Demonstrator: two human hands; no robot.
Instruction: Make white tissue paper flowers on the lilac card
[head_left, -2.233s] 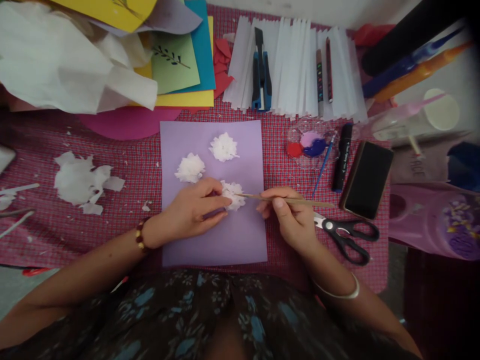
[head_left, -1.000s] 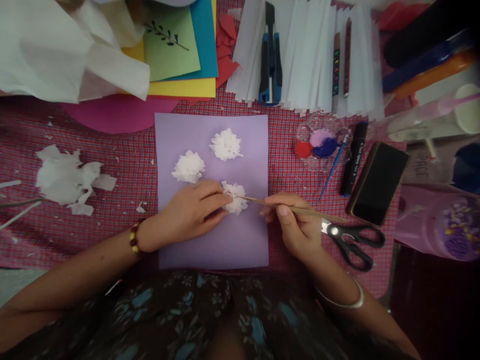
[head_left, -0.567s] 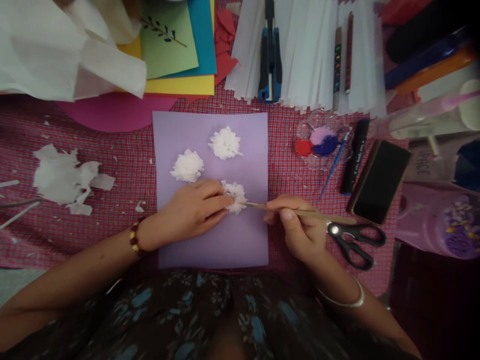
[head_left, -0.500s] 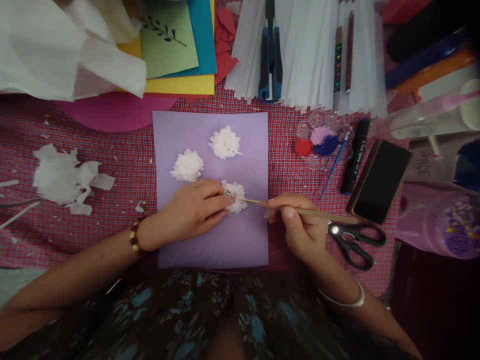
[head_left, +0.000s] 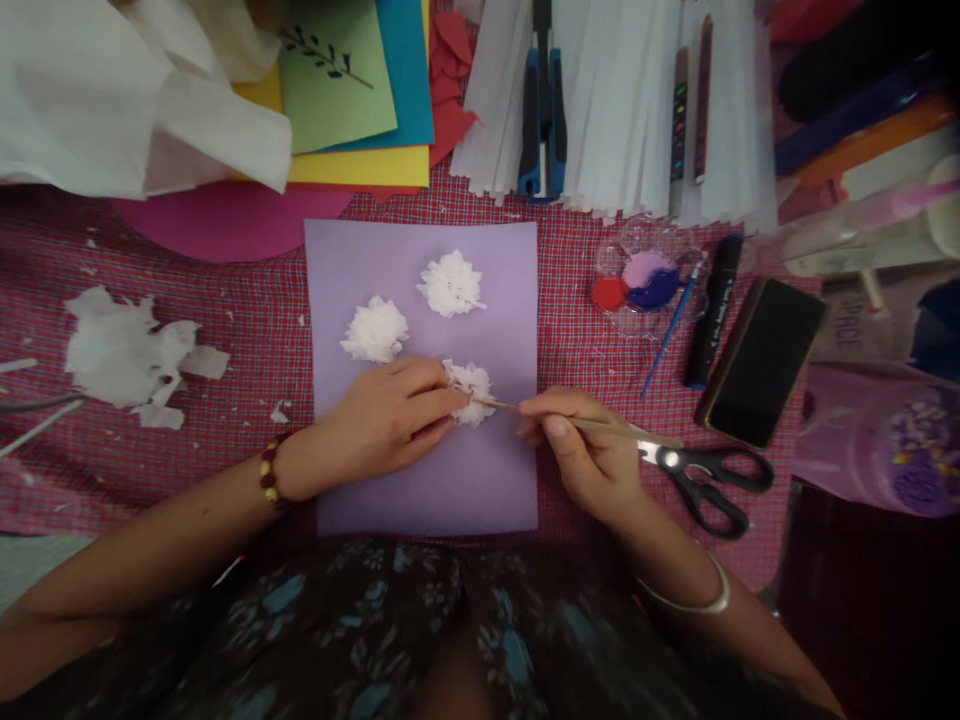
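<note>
A purple sheet of paper [head_left: 480, 480] lies on the red checked cloth in front of me. Three white tissue flowers sit on it: one at the upper right [head_left: 450, 283], one at the left [head_left: 375, 330], one lower [head_left: 474, 377]. My left hand [head_left: 382, 420] rests on the sheet, its fingers closed against the left side of the lower flower. My right hand [head_left: 585, 450] pinches a thin wooden stick [head_left: 600, 425], whose tip pokes into that flower from the right.
Black scissors [head_left: 705, 480], a dark phone [head_left: 761, 360], a black marker [head_left: 712, 310] and a paint palette [head_left: 637, 285] with a blue brush lie to the right. Pleated white paper [head_left: 622, 100] with a blue stapler [head_left: 541, 100], coloured card [head_left: 360, 90] and tissue scraps [head_left: 127, 350] surround the sheet.
My right hand has shifted slightly left, working the stick's tip in and out of the lower flower. My left hand has stayed on the flower.
</note>
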